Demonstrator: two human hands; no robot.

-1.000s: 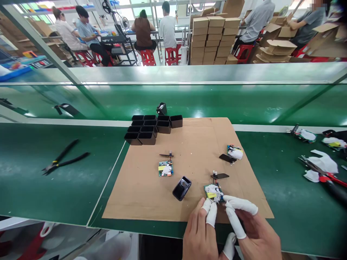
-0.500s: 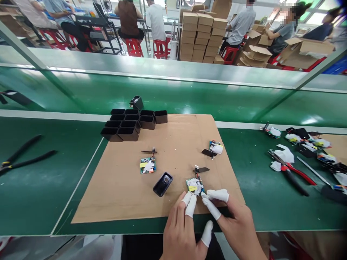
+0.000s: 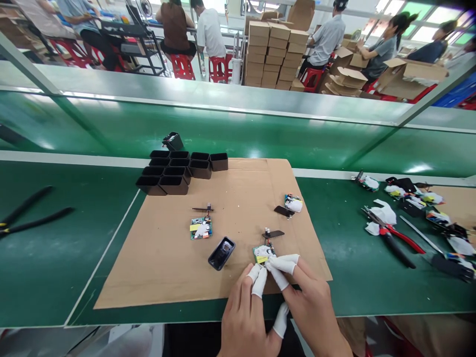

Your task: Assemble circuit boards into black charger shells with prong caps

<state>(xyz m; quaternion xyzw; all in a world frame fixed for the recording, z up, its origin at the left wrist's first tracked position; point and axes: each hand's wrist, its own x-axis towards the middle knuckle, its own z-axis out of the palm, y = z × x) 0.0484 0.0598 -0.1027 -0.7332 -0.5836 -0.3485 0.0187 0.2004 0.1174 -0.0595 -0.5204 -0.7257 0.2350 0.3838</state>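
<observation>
A small circuit board [image 3: 261,252] with white filler and yellow tape lies on the cardboard sheet [image 3: 163,277], wired to a narrow black plate [image 3: 273,234]. White finger cots cover several of my fingertips. My left hand [image 3: 245,310] holds the board's near left edge with its fingertips, the thumb apart below. At the near right edge, my right hand [image 3: 310,300] is closed in a pinch; the exact contact is hidden by the fingers. Left of the board is an empty black plastic shell [image 3: 221,253]. Another circuit board [image 3: 201,227] lies farther left, and a third board [image 3: 293,203] at the back right.
Open black cases [image 3: 174,185] stand in rows at the back left. Red-handled pliers [image 3: 396,238], a thin metal rod [image 3: 420,233] and several boards [image 3: 431,197] lie right. Black-handled pliers [image 3: 29,210] lie far left. Beyond the bench partition [image 3: 230,131], people sit near stacked cartons [image 3: 275,54].
My right hand has moved left and slightly forward, closer to my left fingers, and covers more of the board's right side. The whole view has shifted slightly.
</observation>
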